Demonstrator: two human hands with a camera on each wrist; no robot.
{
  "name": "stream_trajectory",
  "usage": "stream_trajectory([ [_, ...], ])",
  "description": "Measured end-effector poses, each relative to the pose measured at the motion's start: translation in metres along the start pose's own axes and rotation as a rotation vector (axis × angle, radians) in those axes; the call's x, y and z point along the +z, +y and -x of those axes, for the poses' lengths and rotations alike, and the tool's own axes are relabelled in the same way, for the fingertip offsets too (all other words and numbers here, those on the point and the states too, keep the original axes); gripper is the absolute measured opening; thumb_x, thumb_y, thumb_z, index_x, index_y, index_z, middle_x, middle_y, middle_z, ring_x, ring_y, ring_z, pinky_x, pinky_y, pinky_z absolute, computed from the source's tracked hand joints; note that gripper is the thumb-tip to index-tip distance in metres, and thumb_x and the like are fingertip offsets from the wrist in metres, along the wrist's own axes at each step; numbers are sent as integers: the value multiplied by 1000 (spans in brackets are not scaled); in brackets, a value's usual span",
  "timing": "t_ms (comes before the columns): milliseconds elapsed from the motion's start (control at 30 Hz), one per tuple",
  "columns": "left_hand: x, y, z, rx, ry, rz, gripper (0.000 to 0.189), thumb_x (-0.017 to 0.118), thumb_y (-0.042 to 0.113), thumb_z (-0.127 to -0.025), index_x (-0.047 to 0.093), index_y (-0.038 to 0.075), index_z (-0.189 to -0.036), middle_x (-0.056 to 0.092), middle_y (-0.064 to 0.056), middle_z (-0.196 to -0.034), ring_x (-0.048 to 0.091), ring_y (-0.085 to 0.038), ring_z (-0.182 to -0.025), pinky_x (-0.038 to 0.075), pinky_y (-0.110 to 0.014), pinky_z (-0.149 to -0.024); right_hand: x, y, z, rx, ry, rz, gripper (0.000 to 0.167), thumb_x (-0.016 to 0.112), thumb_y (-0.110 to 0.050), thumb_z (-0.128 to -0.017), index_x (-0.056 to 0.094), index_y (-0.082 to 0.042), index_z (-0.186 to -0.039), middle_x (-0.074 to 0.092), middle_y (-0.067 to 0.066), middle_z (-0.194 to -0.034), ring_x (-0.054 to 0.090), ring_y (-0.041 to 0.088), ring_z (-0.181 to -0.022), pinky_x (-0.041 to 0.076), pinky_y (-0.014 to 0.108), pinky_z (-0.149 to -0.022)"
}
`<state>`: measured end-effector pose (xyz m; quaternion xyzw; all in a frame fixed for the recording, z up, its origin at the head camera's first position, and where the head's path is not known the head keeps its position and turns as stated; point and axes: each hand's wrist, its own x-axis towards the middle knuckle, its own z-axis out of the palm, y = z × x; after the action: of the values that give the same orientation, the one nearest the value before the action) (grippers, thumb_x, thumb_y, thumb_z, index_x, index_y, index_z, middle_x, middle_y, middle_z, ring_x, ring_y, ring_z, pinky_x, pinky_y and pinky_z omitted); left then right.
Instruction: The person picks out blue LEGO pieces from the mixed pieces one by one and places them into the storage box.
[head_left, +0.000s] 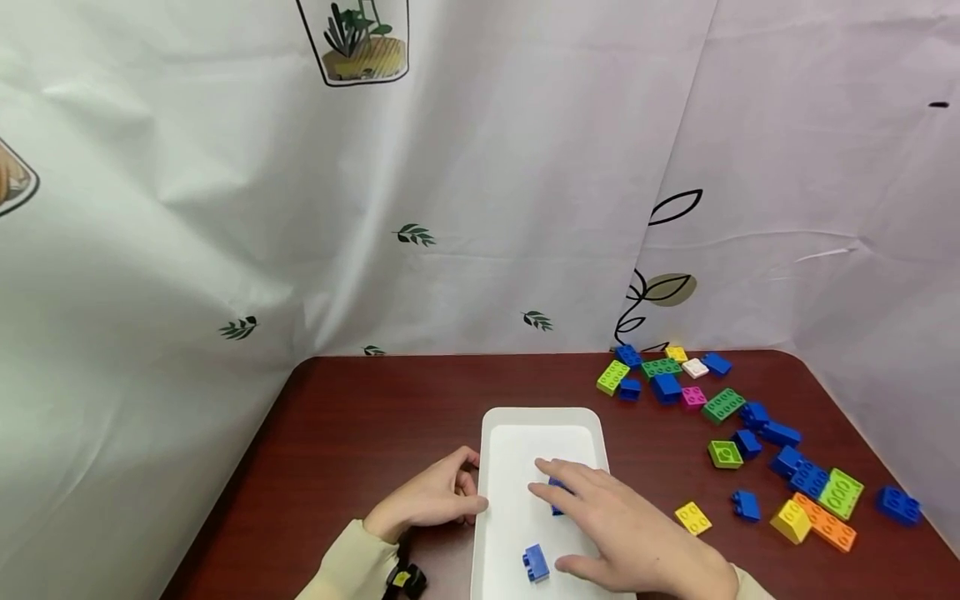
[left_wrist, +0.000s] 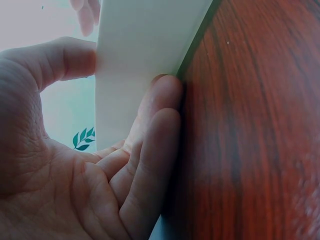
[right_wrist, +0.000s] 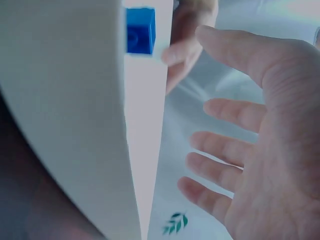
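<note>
1. The left hand (head_left: 431, 497) pinches the left side of the white tray (head_left: 517, 446).
2. The right hand (head_left: 618, 525) hovers above the tray, fingers spread wide.
3. Two blue bricks (head_left: 536, 564) lie inside the tray.

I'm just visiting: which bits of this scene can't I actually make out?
Blue brick beneath the right hand, head view: partly covered by that hand.
White tray, head view: its near end is cut off by the bottom edge.
Blurry blue block, right wrist view: one side is hidden by the tray's wall.
Printed plant, head view: top cut off by the picture's edge.
</note>
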<state>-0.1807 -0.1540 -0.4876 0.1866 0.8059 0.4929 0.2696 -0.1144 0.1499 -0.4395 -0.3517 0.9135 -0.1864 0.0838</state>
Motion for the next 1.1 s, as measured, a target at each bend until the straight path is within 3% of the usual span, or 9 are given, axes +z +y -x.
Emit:
stream_trajectory([
  [233,-1,1,1,-4,-1,10,51,75,16,-87,47,2,-127,64,-3,-72,64,-16,-61,51,-25,-59,-14,24,5,78,81,-23,74,77,-56,-88,48,-34,-152,45,2,-162,50,27,-144,48,61,-107],
  [633,0,0,1,-3,-3,7,50,75,17,-88,48,3,-128,65,-2,-72,64,-16,-62,50,-25,-60,-33,84,12,141,323,119,73,87,-43,-82,58,-15,-144,55,12,-150,57,35,-133,55,56,-99],
  [1100,0,-2,0,4,-2,16,50,75,15,-87,47,2,-127,64,-2,-71,64,-16,-61,52,-26,-59,-50,143,11,273,320,182,66,82,-36,-88,59,-4,-141,55,23,-145,56,44,-129,49,64,-103],
])
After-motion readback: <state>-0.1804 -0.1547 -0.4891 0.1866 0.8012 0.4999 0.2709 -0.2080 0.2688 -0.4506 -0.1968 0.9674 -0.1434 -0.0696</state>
